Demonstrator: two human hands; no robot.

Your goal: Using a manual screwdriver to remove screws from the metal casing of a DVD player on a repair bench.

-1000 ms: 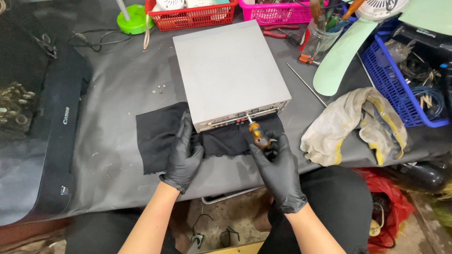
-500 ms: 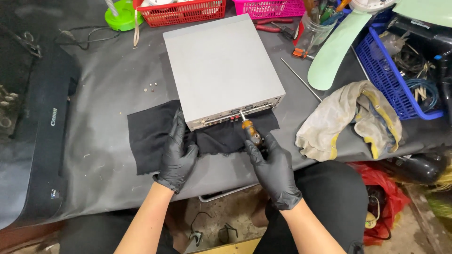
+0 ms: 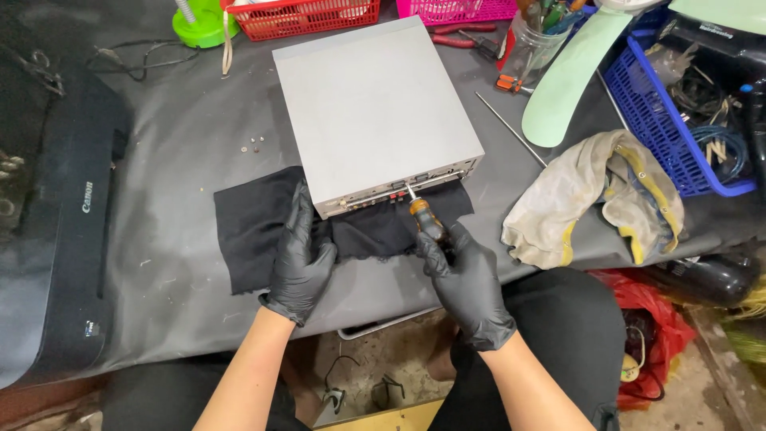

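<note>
A grey metal box-shaped device [image 3: 367, 104] lies flat on a black cloth [image 3: 255, 227], its rear panel with sockets facing me. My right hand [image 3: 467, 283], in a black glove, grips a screwdriver [image 3: 423, 215] with an orange-brown handle; its tip touches the rear panel near the middle. My left hand [image 3: 303, 259], also gloved, rests flat on the cloth against the device's near left corner, fingers together and pointing up.
A black printer [image 3: 68, 231] sits at the left. Red [image 3: 299, 16], pink [image 3: 471, 8] and blue baskets [image 3: 678, 120] line the back and right. A pale green fan blade [image 3: 570, 80], a dirty rag [image 3: 594, 199], a metal rod [image 3: 511, 128] and small loose screws [image 3: 254, 145] lie around.
The view has drifted slightly. Both hands keep their places; the screwdriver stays against the rear panel.
</note>
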